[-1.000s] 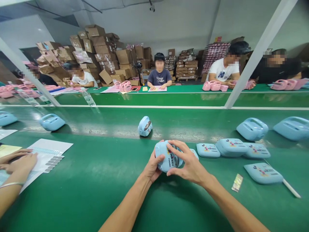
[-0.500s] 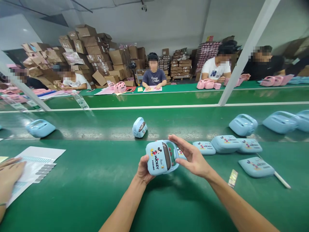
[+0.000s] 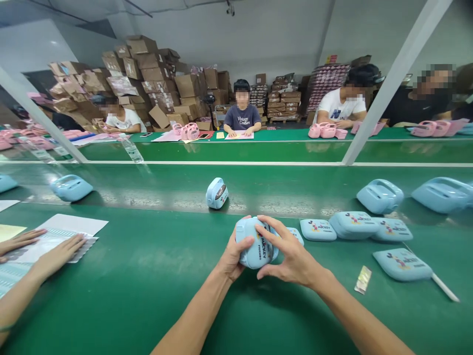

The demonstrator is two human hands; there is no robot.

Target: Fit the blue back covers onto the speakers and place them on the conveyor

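Observation:
A light blue plastic case [image 3: 248,251] with a Mickey print is held up above the green table. My left hand [image 3: 231,256] wraps its left side, thumb across the near face. Around its right side curls my right hand [image 3: 295,259], with fingertips on the printed face and the thumb by the lower edge. The case is turned, so its handle and dark window are mostly hidden. Just behind my right hand lies another printed blue piece [image 3: 296,235], partly covered. Farther back, a blue case with a handle [image 3: 217,194] stands upright.
Printed blue pieces [image 3: 353,226] lie to the right, near a white stick [image 3: 446,287] and a small wrapper [image 3: 363,279]. Handled blue cases [image 3: 380,197] stand behind them. At left, a co-worker's hands [image 3: 61,256] rest on printed sheets [image 3: 79,224]. People sit opposite, beyond a slanted post [image 3: 391,93].
The case has turned in my hands, its handle and window swinging out of sight. My right fingers have moved from the handle onto the printed face. The co-worker's second hand has come into view.

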